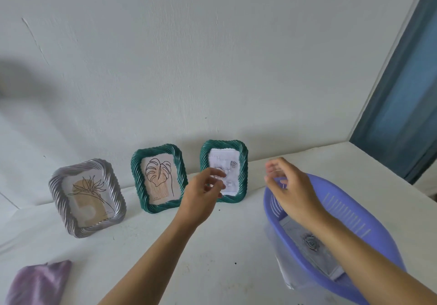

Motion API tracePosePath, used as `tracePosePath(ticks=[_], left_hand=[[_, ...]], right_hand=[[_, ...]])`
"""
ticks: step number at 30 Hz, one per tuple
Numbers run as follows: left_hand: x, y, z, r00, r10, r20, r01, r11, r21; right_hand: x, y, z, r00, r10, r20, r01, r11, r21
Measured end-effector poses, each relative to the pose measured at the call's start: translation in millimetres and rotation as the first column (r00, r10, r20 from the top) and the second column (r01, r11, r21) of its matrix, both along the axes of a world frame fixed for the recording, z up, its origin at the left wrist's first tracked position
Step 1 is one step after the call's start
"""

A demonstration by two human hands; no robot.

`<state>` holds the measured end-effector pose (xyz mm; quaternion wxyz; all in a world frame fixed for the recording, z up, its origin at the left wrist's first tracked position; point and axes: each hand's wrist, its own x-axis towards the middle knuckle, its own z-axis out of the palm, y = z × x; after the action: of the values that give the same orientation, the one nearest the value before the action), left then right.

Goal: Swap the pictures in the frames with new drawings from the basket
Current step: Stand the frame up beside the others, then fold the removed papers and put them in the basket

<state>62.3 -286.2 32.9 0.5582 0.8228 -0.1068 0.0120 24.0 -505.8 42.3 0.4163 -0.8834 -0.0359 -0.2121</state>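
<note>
- A white table (212, 245) stands against a pale wall (189, 56), with three picture frames propped upright along its far edge.
- The silver frame (59, 186) is furthest left and shows a line-drawn flower on beige shapes.
- The middle green frame (137, 174) stands just right of it, a little apart, and holds a line-drawn monstera leaf.
- The right green frame (243, 163) stands nearest the basket and holds a pale sheet (224, 158) with faint writing and a small grey rose.
- The left hand (203, 193) hangs in front of the right green frame's lower left corner and covers part of the sheet. Its fingers are loosely curled and motion-blurred, with nothing seen between them. I cannot tell whether they touch the frame.
- The right hand (290, 186) hovers over the far rim of the purple basket (350, 207). Its fingers are bent downward and relaxed, and nothing shows in them.
- The basket sits on the right side of the table, near the edge.
- The new drawings (309, 245) lie flat on the basket's floor under the right forearm, and the top sheet shows a grey rose.
- A crumpled purple cloth (37, 283) lies on the table at the near left.
- A blue curtain (406, 92) hangs at the far right, beyond the table's corner.
</note>
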Motion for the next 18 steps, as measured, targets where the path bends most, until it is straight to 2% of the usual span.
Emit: tracePosePath(ticks=[2,5,8,10,15,18], left_hand=[[-16.3,-5.7,-4.5,0.997,-0.060,-0.054,0.064,0.995,0.071],[-41.6,-18.3,-36.4,0.987,-0.158,-0.020,0.157,0.954,0.255],[-69.3,-36.8,-74.3,0.954,-0.291,0.079,0.211,0.831,0.514],[-83.8,-48.8,-90.7,0.954,-0.289,0.076,0.171,0.737,0.654],[-101.7,-70.5,-115.2,0.964,-0.254,0.082,0.102,0.635,0.766],[-104.7,-74.7,-119.3,0.971,-0.212,0.107,0.051,0.625,0.779]], right_hand=[[-22.9,-11.6,-5.5,0.999,0.044,-0.024,-0.045,0.996,-0.072],[-57.0,-22.9,-18.4,0.981,0.103,-0.164,-0.129,0.979,-0.156],[-85.0,-27.5,-33.7,0.948,0.111,-0.297,-0.202,0.934,-0.296],[-97.4,-29.2,-44.3,0.942,0.115,-0.316,-0.225,0.914,-0.339],[-104.9,-39.5,-59.3,0.962,0.139,-0.234,-0.216,0.912,-0.348],[-104.2,-41.0,-59.2,0.968,0.145,-0.205,-0.208,0.920,-0.332]])
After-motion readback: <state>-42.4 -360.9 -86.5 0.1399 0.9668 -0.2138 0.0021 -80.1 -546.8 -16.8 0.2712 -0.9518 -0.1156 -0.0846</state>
